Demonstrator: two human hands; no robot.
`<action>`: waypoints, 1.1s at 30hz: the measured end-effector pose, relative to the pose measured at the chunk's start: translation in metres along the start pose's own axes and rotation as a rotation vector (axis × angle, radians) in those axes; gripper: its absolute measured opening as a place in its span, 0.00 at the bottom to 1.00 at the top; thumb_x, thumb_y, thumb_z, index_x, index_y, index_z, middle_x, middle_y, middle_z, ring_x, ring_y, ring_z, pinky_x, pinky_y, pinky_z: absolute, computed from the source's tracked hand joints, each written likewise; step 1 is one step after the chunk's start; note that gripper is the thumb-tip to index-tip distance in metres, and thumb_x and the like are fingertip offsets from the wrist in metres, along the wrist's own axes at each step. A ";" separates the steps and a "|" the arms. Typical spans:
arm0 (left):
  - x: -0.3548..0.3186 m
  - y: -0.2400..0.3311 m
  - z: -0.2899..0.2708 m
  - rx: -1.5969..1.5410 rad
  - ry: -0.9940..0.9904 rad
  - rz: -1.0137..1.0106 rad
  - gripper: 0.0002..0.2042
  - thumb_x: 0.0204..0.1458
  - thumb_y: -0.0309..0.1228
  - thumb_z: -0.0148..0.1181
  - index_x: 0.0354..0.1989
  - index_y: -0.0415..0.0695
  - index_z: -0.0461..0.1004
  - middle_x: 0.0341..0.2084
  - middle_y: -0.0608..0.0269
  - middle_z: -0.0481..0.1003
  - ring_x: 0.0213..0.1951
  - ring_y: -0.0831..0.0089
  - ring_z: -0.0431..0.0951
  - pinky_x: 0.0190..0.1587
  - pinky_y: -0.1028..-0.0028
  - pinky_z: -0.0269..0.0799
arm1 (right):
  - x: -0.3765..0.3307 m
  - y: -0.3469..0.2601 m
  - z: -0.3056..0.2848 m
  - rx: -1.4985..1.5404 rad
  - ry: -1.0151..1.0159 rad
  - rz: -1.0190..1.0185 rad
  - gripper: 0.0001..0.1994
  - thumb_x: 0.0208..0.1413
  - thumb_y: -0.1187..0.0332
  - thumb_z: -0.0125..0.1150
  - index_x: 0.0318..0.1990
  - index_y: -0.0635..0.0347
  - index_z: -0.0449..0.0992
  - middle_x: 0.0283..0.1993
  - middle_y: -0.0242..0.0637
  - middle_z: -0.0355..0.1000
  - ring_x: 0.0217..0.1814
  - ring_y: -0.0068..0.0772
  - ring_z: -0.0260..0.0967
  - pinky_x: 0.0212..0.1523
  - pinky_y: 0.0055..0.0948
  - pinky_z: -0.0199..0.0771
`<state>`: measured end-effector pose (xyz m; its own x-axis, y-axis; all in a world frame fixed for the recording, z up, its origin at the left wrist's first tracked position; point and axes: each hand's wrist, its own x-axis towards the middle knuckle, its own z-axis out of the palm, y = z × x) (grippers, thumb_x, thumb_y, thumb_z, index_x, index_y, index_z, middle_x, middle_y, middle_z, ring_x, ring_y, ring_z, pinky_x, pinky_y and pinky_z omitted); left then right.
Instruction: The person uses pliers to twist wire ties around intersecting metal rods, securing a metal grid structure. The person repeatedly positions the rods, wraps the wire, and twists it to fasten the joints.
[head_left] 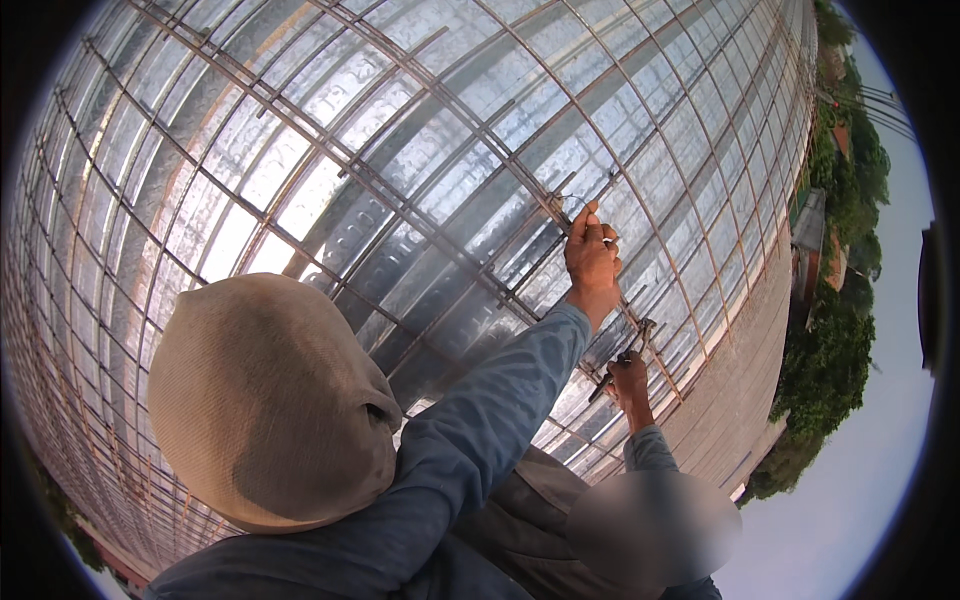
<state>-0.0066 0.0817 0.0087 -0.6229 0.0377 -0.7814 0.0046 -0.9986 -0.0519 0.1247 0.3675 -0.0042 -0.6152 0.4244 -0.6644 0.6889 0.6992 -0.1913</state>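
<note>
My left hand reaches out to a crossing of the rebar mesh, its fingers pinched together. A thin loop of tie wire shows at the fingertips, beside the crossing. Nearer the right, my right hand is closed around dark-handled pliers. The head of the pliers is up against another rebar crossing, where small details are hard to make out. Both arms wear blue sleeves. A blurred patch hides part of the right arm.
Shiny corrugated metal decking lies under the rebar. My bent knee in beige cloth fills the lower left. A plain grey-brown surface borders the mesh on the right. Beyond it are trees, buildings and sky.
</note>
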 end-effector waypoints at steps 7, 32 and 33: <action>-0.007 0.002 0.000 -0.006 -0.017 -0.041 0.18 0.72 0.39 0.50 0.68 0.56 0.68 0.33 0.73 0.69 0.24 0.85 0.63 0.23 0.82 0.57 | 0.019 0.021 -0.048 0.132 0.465 -0.110 0.07 0.60 0.68 0.60 0.37 0.64 0.74 0.29 0.36 0.70 0.26 0.28 0.65 0.24 0.34 0.65; -0.019 0.003 -0.009 0.066 -0.025 -0.021 0.19 0.74 0.35 0.47 0.71 0.51 0.68 0.33 0.69 0.72 0.27 0.83 0.63 0.27 0.82 0.63 | -0.089 -0.403 -0.228 1.389 -0.594 -1.320 0.22 0.70 0.65 0.57 0.62 0.74 0.66 0.52 0.42 0.68 0.46 0.36 0.64 0.54 0.37 0.73; -0.019 0.002 -0.009 0.058 -0.026 -0.020 0.19 0.74 0.35 0.47 0.71 0.50 0.68 0.33 0.68 0.72 0.28 0.84 0.63 0.29 0.81 0.65 | -0.091 -0.411 -0.213 1.324 -0.613 -1.256 0.21 0.69 0.68 0.57 0.62 0.75 0.66 0.48 0.42 0.68 0.45 0.35 0.65 0.52 0.35 0.73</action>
<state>0.0122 0.0792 0.0176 -0.6429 0.0574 -0.7638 -0.0527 -0.9981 -0.0306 -0.1840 0.1641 0.2890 -0.9205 -0.3349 0.2015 0.0148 -0.5451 -0.8382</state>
